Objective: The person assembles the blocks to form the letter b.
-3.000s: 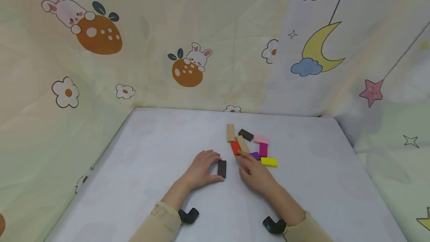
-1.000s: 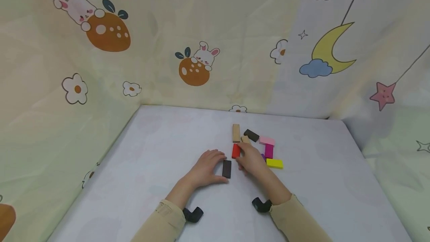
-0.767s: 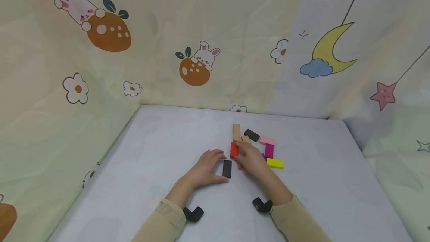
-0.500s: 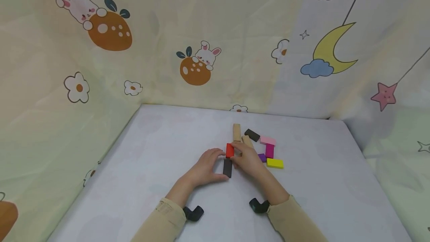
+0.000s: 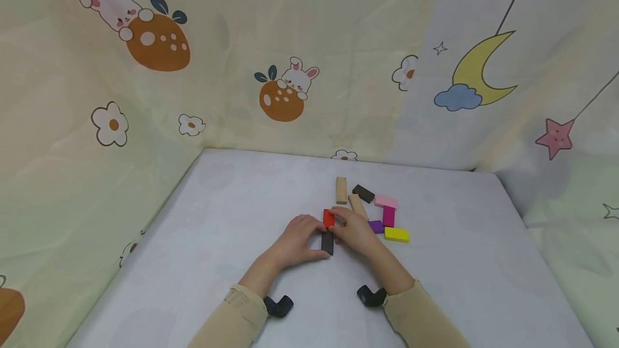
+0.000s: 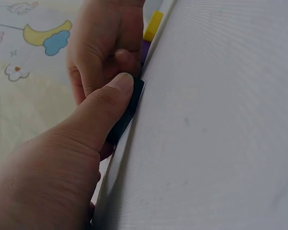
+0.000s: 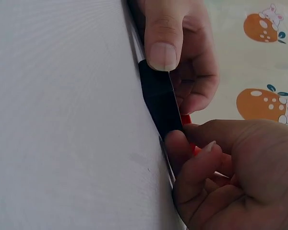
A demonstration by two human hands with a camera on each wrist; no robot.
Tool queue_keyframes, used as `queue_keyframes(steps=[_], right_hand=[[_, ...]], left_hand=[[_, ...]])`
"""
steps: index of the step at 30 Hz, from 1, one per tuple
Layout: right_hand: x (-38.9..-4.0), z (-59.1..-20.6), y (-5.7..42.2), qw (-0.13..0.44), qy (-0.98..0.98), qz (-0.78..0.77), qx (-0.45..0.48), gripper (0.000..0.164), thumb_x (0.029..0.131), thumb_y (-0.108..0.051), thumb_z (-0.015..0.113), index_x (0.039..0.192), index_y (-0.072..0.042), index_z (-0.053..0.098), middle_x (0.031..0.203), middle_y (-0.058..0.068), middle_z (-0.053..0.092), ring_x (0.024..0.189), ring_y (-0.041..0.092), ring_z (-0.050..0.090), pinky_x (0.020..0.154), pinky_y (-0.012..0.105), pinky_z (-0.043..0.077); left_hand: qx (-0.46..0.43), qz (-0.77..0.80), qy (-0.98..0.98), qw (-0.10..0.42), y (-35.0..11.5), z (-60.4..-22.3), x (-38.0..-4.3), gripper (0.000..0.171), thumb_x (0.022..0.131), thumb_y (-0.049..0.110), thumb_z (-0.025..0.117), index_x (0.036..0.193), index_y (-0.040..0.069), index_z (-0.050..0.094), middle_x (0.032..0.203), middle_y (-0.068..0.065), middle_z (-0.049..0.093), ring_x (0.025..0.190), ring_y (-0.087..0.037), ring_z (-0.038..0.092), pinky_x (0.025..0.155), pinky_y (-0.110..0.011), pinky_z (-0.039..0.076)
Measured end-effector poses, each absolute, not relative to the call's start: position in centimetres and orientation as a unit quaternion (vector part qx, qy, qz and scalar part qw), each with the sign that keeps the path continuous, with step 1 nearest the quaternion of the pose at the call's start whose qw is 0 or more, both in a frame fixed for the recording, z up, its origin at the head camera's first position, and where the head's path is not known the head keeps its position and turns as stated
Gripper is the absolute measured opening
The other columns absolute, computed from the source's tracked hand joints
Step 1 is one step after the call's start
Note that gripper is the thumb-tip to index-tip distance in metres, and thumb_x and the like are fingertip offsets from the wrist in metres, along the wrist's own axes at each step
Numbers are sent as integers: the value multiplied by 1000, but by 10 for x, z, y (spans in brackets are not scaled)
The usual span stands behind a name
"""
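Note:
In the head view my left hand (image 5: 296, 241) pinches a black block (image 5: 327, 244) lying flat on the white table, thumb at its near end and fingertips at its far end. The left wrist view shows the thumb pressed against this black block (image 6: 125, 117). My right hand (image 5: 359, 232) pinches a red block (image 5: 328, 216) from the right side, its near end right at the far end of the black one. In the right wrist view the red block (image 7: 186, 120) is mostly hidden behind fingers of both hands.
Beyond and right of the hands lie two natural wood blocks (image 5: 341, 190), another black block (image 5: 364, 194), and pink (image 5: 386, 201), magenta (image 5: 389, 216), purple (image 5: 375, 226) and yellow (image 5: 396, 234) blocks. Patterned cloth (image 5: 217, 42) surrounds the table (image 5: 232, 197).
My right hand has taken hold of the red block and brought it left and nearer, away from the wood blocks, to the black block's far end. The left hand stays at the black block.

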State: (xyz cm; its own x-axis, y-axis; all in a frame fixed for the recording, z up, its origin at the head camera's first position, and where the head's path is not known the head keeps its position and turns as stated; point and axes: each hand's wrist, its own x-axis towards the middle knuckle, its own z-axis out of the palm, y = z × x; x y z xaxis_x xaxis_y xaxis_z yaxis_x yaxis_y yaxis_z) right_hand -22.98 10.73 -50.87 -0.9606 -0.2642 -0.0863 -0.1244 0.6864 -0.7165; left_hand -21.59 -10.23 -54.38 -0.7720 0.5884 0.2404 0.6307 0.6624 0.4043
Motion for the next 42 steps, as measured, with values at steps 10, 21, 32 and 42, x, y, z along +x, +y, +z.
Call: queue_keyframes(steps=[10,21,32,42], right_hand=[[-225,-510,104,113,904,-403,-86,49,94,-20,68,141,-21,56,152,0,47,53,17,59,48,27,52],[-225,-511,105,113,902,-408,-83,45,97,-17,62,142,-20,55,153,-1,45,48,17,58,48,28,53],[-223,-515,106,86,908,-404,-71,42,98,-22,60,140,-24,55,143,1,53,51,16,59,49,28,53],[-225,-512,110,54,918,-393,-6,44,98,-22,56,141,-17,53,87,4,63,55,17,57,58,25,53]], left_hand=[[-328,-233,-915,42,-102,-542,-215,58,78,59,76,121,25,57,119,10,59,120,-10,49,114,-36,36],[-331,-218,-917,42,-101,-539,-213,61,80,62,72,128,27,58,122,8,59,121,-13,49,113,-39,38],[-327,-212,-920,37,-101,-541,-213,72,80,66,68,139,26,54,124,6,58,121,-14,49,111,-38,39],[-321,-207,-924,34,-101,-540,-213,71,79,65,70,137,27,55,123,7,57,121,-13,49,112,-36,39]])
